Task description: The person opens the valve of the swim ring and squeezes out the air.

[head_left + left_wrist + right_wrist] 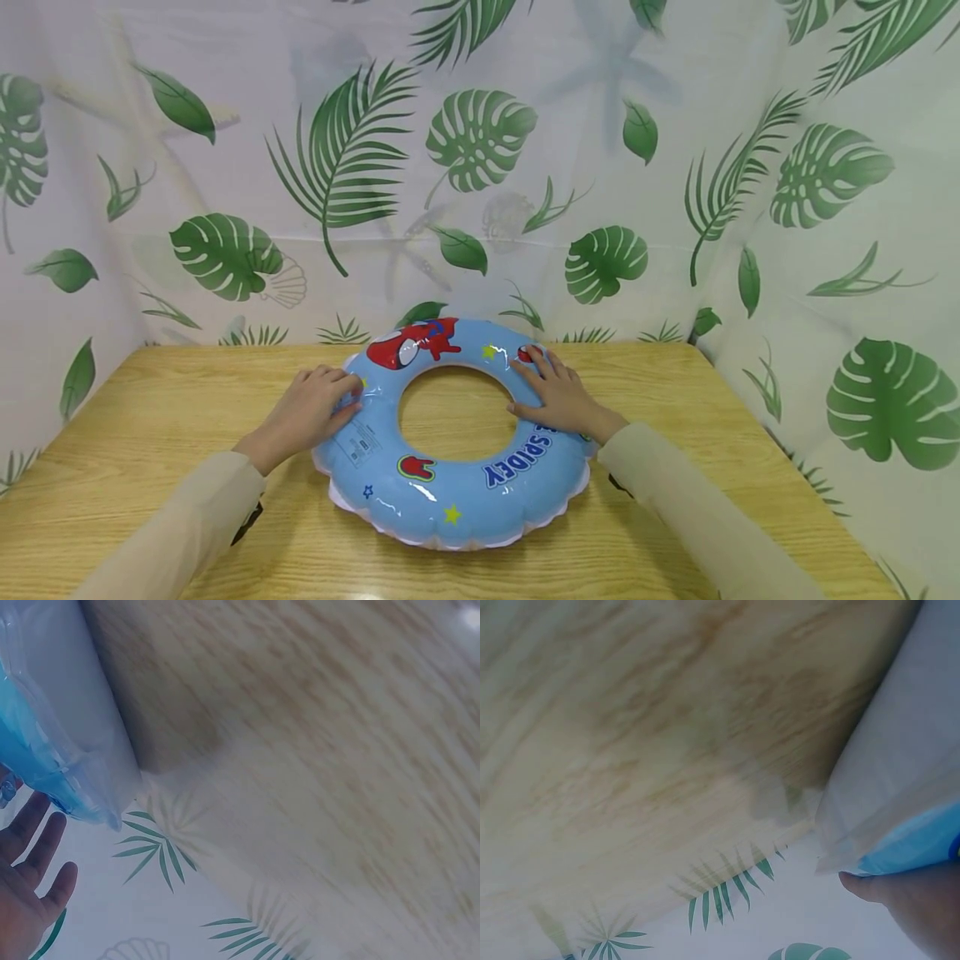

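Observation:
An inflated blue swim ring (420, 508) lies on the table, printed with a red cartoon figure, stars and the word SPIDEY, with a pale underside. On its left side, my left hand (311, 408) has thumb and forefinger bent in at the tube. The left wrist view shows a small clear plastic nub (7, 791) beside the left hand's fingers (45, 847), the other fingers spread apart; thumb and forefinger are out of that view. Across the ring, my right hand (562, 396) rests on top with fingers spread, its thumb by the centre hole.
The wooden table (187, 400) shows through the ring's hole and around it. A white cloth (480, 267) with green leaf prints hangs behind the table and along both sides. Long pale sleeves (697, 508) cover both forearms.

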Motion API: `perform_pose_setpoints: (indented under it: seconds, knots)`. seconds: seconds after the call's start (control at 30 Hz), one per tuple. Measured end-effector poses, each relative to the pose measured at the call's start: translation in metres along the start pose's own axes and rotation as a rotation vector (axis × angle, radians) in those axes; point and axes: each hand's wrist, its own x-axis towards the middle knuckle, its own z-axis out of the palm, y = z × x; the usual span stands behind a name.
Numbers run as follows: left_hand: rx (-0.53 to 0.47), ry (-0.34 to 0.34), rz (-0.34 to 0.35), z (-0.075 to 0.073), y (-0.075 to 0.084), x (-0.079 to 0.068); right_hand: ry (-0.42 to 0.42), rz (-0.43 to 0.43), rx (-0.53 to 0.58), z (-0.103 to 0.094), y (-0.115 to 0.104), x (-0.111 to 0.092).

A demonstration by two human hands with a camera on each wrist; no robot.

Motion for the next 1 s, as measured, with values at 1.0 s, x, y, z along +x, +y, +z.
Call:
perform_pose_setpoints:
  seconds: [1.0]
  knots:
    - [-0.013, -0.059, -0.025, 0.005, 0.0013, 0.0015, -0.021, -0.005, -0.004, 0.005, -0.0003, 0.0013]
